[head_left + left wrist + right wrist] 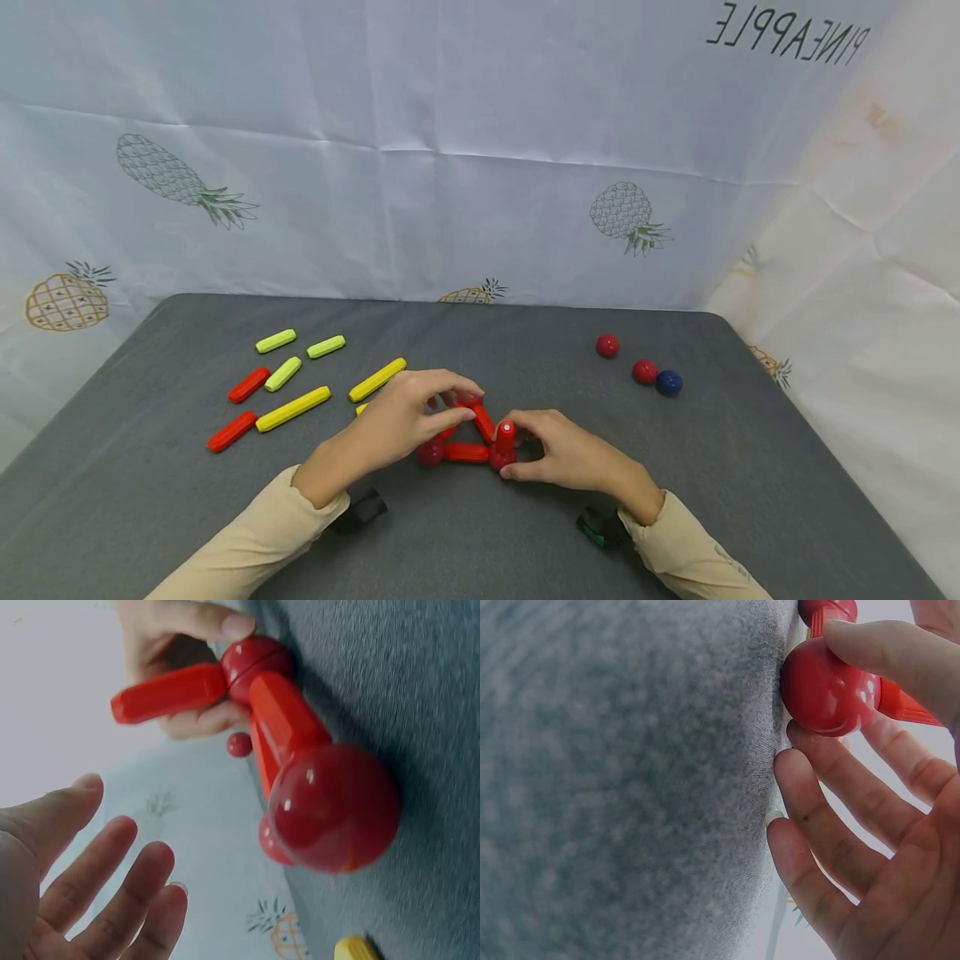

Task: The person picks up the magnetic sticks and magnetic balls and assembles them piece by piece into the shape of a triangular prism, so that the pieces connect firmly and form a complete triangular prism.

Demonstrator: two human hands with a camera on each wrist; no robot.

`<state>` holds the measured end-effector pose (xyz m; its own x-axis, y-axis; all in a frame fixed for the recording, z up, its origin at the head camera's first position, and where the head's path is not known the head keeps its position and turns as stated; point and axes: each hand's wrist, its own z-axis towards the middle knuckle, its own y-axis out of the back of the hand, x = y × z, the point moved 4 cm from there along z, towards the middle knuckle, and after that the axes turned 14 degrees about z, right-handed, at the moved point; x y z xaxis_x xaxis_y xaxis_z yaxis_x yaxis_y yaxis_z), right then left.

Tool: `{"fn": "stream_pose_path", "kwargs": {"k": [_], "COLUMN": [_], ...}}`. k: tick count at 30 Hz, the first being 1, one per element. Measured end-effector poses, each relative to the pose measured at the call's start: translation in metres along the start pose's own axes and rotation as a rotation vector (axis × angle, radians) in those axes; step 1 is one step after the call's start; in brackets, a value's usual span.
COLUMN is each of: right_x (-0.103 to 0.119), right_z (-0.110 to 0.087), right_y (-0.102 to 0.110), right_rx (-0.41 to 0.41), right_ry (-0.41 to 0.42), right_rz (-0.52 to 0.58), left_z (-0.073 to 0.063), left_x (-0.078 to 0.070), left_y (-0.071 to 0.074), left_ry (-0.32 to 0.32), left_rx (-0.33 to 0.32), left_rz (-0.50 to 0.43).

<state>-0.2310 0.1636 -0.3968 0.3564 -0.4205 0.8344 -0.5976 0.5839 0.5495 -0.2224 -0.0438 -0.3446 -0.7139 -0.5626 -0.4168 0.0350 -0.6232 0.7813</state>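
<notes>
Red rods and red balls form a flat triangle on the table, with a front rod joining the left ball to the right corner ball. From that right ball another red rod stands up. My right hand grips the right corner ball between thumb and fingers, as the right wrist view also shows. My left hand hovers over the triangle's left side, partly hiding the far corner. In the left wrist view its fingers are spread and apart from the pieces.
Two loose red rods, several short yellow-green rods and longer yellow rods lie to the left. At the back right are two red balls and a blue ball. A pineapple-print cloth hangs behind the grey table.
</notes>
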Motion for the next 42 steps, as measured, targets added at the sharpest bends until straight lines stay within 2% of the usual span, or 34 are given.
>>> {"fn": "stream_pose_path", "kwargs": {"k": [5,12,20,31,39,42], "right_x": [-0.001,-0.002,-0.002,-0.003,-0.003,-0.004], "right_z": [0.0,0.0,0.001,0.0,0.0,0.0], "right_y": [0.0,0.0,0.0,0.001,0.002,0.003], "right_rx": [-0.003,0.003,-0.005,-0.013,-0.01,-0.008], "right_ry": [0.013,0.029,0.012,-0.024,-0.022,-0.03], "right_rz": [-0.01,-0.003,-0.017,-0.013,-0.022,-0.025], "left_z": [0.001,0.001,-0.002,-0.004,-0.009,-0.012], "left_x": [0.009,0.024,0.041,0.061,0.081,0.088], "left_y": [0.008,0.021,0.038,0.044,0.047,0.049], "left_ry": [0.018,0.073,0.098,0.164,0.255,0.271], "left_rx": [-0.015,-0.02,-0.059,-0.008,0.037,0.048], "left_rz": [-0.004,0.055,0.132,0.17,0.221,0.245]}}
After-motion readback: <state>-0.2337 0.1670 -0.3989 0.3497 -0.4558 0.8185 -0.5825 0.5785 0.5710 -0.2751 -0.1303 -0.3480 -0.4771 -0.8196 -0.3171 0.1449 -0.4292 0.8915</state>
